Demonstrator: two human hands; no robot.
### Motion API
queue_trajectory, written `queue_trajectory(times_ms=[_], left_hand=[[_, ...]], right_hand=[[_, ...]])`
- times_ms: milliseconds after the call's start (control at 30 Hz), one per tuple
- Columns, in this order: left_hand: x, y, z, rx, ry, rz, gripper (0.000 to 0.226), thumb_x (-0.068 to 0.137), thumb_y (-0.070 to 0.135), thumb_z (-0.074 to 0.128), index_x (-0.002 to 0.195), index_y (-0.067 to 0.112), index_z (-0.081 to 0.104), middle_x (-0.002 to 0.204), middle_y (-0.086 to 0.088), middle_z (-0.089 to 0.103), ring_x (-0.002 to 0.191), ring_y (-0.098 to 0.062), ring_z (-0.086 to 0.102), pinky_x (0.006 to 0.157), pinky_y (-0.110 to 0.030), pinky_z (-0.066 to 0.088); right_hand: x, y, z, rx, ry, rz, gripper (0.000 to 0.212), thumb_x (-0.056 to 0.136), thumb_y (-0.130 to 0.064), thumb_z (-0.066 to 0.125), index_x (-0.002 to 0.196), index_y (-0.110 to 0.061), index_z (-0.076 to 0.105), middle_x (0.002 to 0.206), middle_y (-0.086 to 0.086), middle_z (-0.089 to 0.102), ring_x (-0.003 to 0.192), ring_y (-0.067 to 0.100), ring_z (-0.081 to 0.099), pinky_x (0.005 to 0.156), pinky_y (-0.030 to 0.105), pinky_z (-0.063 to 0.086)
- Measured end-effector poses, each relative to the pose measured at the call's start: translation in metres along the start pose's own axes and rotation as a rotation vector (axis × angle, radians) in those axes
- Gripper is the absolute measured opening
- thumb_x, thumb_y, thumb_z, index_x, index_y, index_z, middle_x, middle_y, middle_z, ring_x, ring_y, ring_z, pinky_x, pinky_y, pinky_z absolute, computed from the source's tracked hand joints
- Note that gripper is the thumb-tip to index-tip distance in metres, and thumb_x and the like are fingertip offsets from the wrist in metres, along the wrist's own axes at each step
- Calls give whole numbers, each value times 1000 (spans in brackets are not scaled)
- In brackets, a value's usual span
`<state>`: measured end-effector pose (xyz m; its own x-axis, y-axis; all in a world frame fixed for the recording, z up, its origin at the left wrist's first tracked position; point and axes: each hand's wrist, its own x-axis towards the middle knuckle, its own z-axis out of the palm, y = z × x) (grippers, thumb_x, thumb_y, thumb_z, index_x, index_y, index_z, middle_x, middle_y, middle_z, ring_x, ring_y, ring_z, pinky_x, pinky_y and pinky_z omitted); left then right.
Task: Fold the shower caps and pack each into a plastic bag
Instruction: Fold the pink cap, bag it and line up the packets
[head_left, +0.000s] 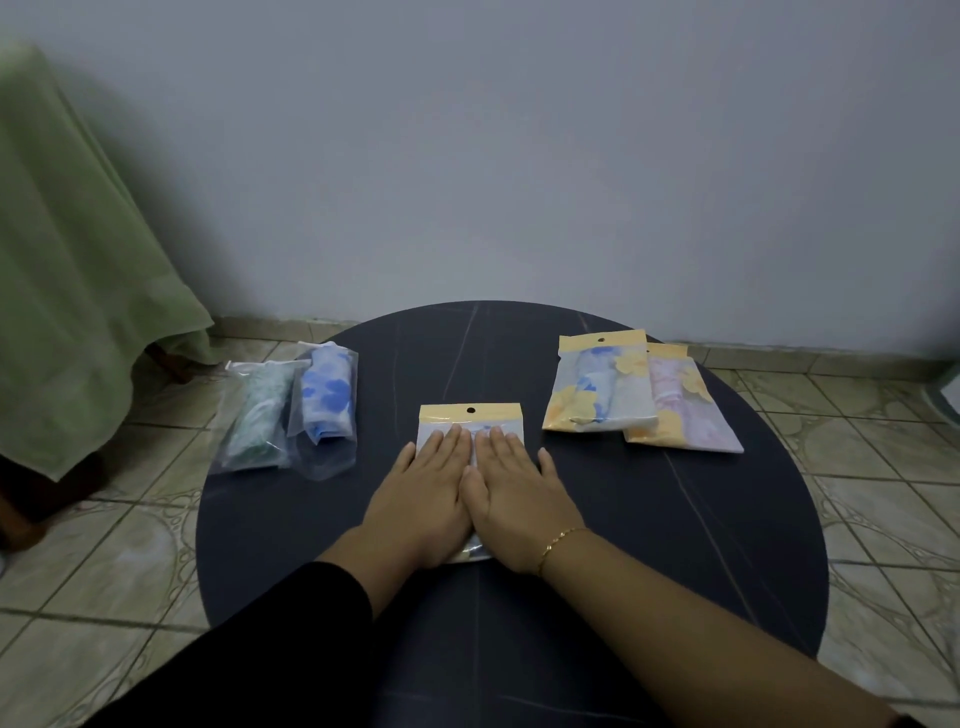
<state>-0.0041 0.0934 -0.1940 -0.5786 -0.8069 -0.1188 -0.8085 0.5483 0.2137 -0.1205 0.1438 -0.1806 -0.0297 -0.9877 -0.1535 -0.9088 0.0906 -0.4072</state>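
A plastic bag with a yellow header (470, 414) lies flat in the middle of the round dark table (675, 519). My left hand (423, 493) and my right hand (514, 493) press on it side by side, fingers straight, covering most of it. At the table's left edge lie two clear bags, one with a blue-flowered cap (327, 405), one with a green cap (257, 418). At the right lie two yellow-headed bags, one with a blue and yellow cap (600, 384), and under it one with a pink cap (685, 410).
A green cloth (78, 249) drapes over furniture at the left. A grey wall (519, 156) stands close behind the table. Beige tiled floor (883, 467) surrounds the table.
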Motion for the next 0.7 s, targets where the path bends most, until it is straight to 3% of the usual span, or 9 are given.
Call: queue_trajectory(times_ms=[200,333,400,467,500,567,633,700], left_hand=[[0,-1,1,0,30,13,54,102,35,12,150,19,-6,158,5,-9,144,-8,-10,117,-31,-7],[-3,0,1,-214,220,10,63,94,44,10,151,18,12,159,4,6,145,-8,-1,114,-25,-5],[-11,-3,-2,-300,367,4,70,87,53,15,147,19,28,156,4,19,144,-11,9,114,-25,4],[-22,-9,-8,-304,482,32,74,84,64,19,137,22,47,142,5,42,133,-12,31,108,-27,23],[-29,-13,-12,-283,480,57,76,80,70,20,132,25,53,130,9,49,123,-10,39,102,-27,32],[-44,-18,-23,-253,318,97,84,67,85,28,129,35,53,117,17,49,114,-4,42,95,-25,37],[-54,-19,-29,-160,103,109,101,50,94,39,137,41,40,124,20,43,119,-2,37,97,-23,35],[-58,-18,-29,-50,41,111,110,46,92,44,143,42,29,131,21,38,122,-3,34,98,-21,34]], right_hand=[[3,3,3,-5,16,-14,55,100,-38,11,150,-22,-2,159,-5,-6,144,6,-10,117,36,-9],[-2,9,3,247,198,-46,56,100,-42,27,150,-20,14,159,-5,8,145,8,0,117,31,-1],[-10,14,-1,340,344,16,54,97,-44,38,145,-19,31,154,-1,23,144,15,11,117,34,13],[-21,22,-11,229,408,176,53,94,-50,41,138,-21,41,145,0,38,137,20,27,109,38,26],[-27,26,-18,153,382,276,53,93,-54,40,136,-23,45,140,1,42,132,21,33,105,39,29],[-35,31,-28,109,281,392,50,91,-58,38,124,-25,56,129,2,49,123,23,41,99,38,33],[-38,28,-30,155,178,401,45,90,-62,38,100,-28,66,114,3,53,113,23,46,96,38,37],[-40,21,-27,255,123,342,44,86,-63,43,70,-27,61,96,5,54,98,23,51,91,40,43]])
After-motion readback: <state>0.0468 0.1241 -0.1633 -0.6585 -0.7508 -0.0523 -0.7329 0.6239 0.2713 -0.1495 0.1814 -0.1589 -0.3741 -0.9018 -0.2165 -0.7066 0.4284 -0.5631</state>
